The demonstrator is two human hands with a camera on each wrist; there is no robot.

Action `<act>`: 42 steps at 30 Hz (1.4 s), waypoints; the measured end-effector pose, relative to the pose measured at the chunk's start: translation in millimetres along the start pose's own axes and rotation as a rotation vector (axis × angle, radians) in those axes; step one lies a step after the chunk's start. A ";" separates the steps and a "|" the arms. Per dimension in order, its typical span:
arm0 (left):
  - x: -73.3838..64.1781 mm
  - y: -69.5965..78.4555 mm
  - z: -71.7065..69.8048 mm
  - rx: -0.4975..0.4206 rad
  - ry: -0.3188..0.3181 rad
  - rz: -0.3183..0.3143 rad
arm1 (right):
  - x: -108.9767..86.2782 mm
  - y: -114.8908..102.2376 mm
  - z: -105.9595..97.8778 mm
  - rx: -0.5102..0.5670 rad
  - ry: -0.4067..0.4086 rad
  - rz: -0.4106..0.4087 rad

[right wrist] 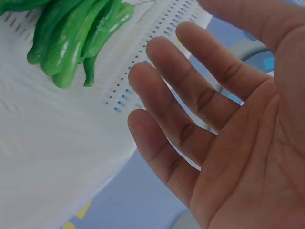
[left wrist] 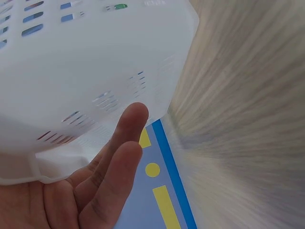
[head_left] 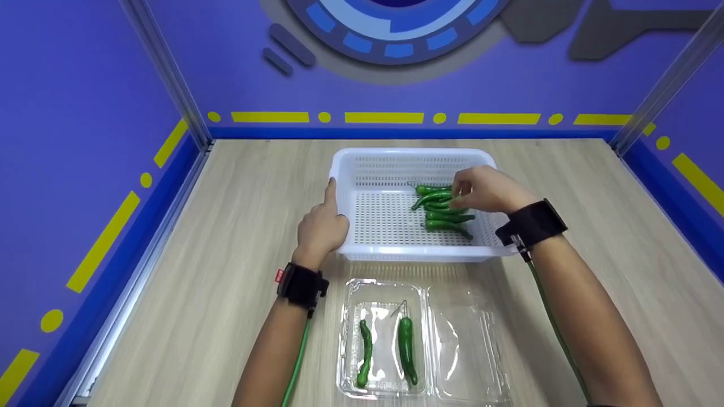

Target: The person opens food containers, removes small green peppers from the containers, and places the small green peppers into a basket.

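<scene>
A white slotted plastic basket (head_left: 390, 251) stands on the table, with several green chili peppers (head_left: 447, 216) lying in its right half. My left hand (head_left: 322, 226) holds its left rim, the index finger stretched along it; in the left wrist view the fingers (left wrist: 131, 119) lie against the outer wall and the thumb is hidden. My right hand (head_left: 486, 189) hovers over the peppers. Seen from the right wrist, its fingers (right wrist: 164, 102) are spread and loosely extended, with nothing between them and the bunch of peppers (right wrist: 71, 43) beyond the fingertips.
In front of the basket lies an unfolded clear plastic clamshell box (head_left: 342, 339). Its left half holds a thin green pepper (head_left: 365, 353) and a thicker one (head_left: 406, 347), spaced apart; its lid (head_left: 469, 350) lies flat to the right. Blue panels (head_left: 254, 85) wall the table.
</scene>
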State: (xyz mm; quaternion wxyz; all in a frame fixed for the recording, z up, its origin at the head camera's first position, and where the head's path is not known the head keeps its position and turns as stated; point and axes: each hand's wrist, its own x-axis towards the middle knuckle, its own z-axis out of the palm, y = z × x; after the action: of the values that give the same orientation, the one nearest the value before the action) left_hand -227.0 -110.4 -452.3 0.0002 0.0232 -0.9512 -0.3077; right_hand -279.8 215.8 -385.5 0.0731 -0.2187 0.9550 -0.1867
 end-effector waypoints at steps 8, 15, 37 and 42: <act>0.3 -1.0 0.6 0.001 -0.002 -0.006 | -2.9 -7.2 0.6 0.001 0.014 0.002; -0.6 -0.7 0.1 0.002 0.006 0.009 | -10.1 -9.9 2.2 0.033 0.074 -0.045; -0.3 0.7 -0.2 -0.001 0.004 -0.004 | -47.7 -32.6 6.2 0.090 0.271 -0.289; -0.1 0.9 -0.7 -0.006 -0.003 -0.001 | -62.1 -39.5 7.4 0.125 0.314 -0.313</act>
State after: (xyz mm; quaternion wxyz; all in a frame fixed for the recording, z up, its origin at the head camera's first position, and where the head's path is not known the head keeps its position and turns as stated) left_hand -226.9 -110.0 -451.2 -0.0014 0.0232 -0.9503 -0.3105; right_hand -207.3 208.0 -373.4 -0.0929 -0.3275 0.8956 -0.2864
